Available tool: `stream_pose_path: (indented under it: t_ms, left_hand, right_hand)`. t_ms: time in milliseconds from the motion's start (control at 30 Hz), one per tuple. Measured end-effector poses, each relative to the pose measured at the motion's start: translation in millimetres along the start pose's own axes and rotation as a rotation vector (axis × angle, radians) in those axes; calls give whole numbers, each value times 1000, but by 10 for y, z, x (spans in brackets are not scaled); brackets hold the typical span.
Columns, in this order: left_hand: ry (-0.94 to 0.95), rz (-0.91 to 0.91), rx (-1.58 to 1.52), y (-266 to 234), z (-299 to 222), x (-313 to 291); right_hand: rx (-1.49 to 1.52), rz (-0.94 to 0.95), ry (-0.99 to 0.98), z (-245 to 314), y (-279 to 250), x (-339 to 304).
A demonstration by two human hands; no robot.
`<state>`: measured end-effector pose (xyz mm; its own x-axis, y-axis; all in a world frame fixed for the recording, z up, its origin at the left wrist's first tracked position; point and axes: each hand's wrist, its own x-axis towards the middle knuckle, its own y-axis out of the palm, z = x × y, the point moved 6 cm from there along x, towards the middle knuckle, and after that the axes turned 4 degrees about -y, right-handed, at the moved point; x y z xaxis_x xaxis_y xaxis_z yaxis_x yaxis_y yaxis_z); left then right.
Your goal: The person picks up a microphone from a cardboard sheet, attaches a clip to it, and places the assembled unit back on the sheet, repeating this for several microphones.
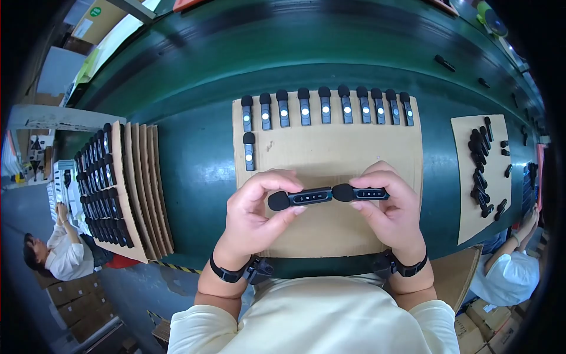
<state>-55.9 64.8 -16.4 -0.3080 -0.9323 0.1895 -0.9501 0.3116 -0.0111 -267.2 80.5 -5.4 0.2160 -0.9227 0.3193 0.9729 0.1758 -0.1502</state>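
Pinched between the thumb and fingers of my left hand [254, 203] is a small black wireless microphone [309, 196] with a round foam cap. My right hand [392, 206] grips a second wireless microphone [370, 193] the same way. Both lie sideways, end to end, the foam cap of the right one at the tail of the left one. They are held over a cardboard sheet [330, 236]. Along its far edge stands a row of similar microphones [325, 106] with lit round spots, and one more microphone [249, 152] lies below the row's left end.
At the left, stacked cardboard sheets [150, 194] carry many microphones [103, 189]. Another cardboard sheet [501, 177] at the right bears loose microphones [479, 147]. Single microphones [445, 63] lie on the green work surface [197, 159]. One person [71, 248] is at far left, another [510, 271] at right.
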Motion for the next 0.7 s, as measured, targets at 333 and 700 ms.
stream_pose_path:
  t_ms: [333,700]
  left_hand:
    - [53,62,9,16,-7,40]
    - [79,72,15,27,-59,46]
  right_hand:
    - [-78,16,-52,39,-14,14]
    - [-115,26,-96,97,-3,20]
